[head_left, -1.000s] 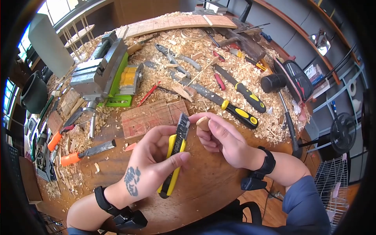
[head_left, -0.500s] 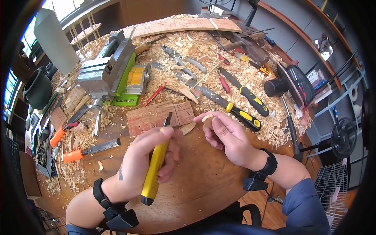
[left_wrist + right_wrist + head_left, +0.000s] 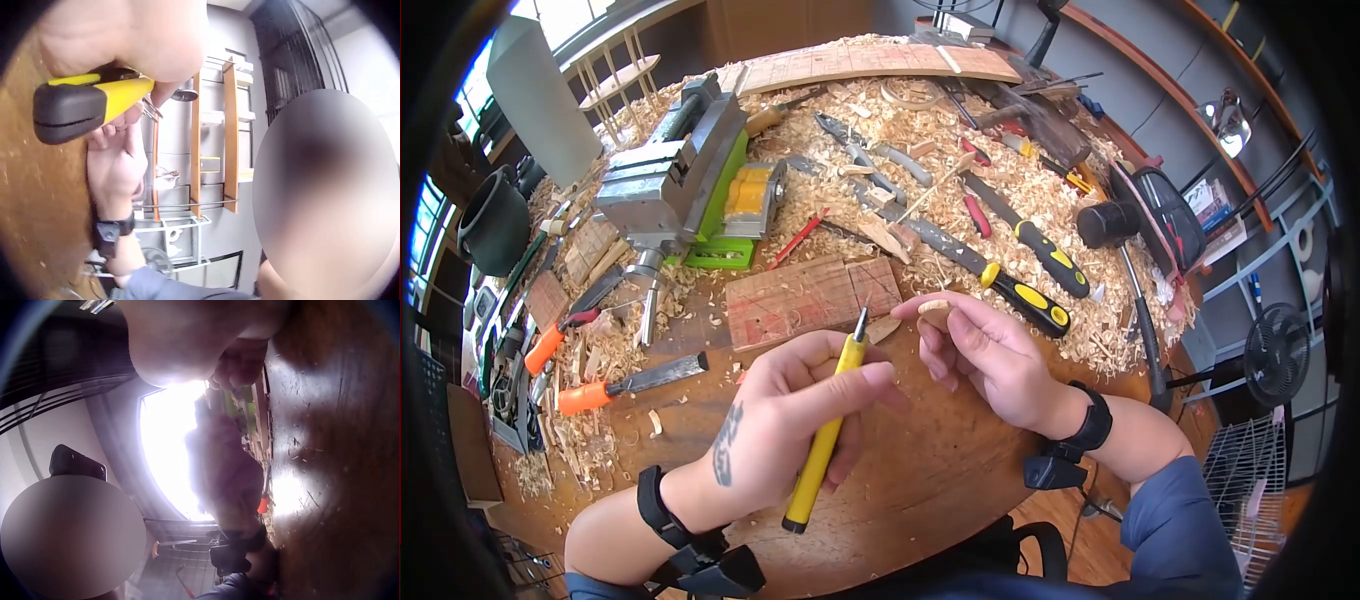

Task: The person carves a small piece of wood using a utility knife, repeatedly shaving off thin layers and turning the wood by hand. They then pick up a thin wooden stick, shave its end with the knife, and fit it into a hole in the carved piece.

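My left hand (image 3: pixel 775 415) grips a yellow and black utility knife (image 3: pixel 824 450) over the near part of the table. Its thin blade points up and away, and the thumb lies along the body. In the left wrist view the black butt of the knife (image 3: pixel 69 114) sticks out below the palm. Just to the right, my right hand (image 3: pixel 1005 375) pinches a small pale piece of wood (image 3: pixel 936 315) between thumb and index finger, its other fingers curled below. Blade and wood are a short gap apart. Behind the hands lies a flat red-marked wooden board (image 3: pixel 785 305).
A metal vise (image 3: pixel 645 190) stands at the back left above an orange-handled chisel (image 3: pixel 630 385). Wood shavings (image 3: pixel 870 110) cover the far table around several files and rasps, including a yellow-and-black-handled one (image 3: pixel 1025 300). A black mallet (image 3: pixel 1105 225) lies at right.
My left hand has turned the knife, first showing its broad side, then its edge, and now it tilts rightward with the tip nearer the wood. The right hand keeps its pinch, almost still.
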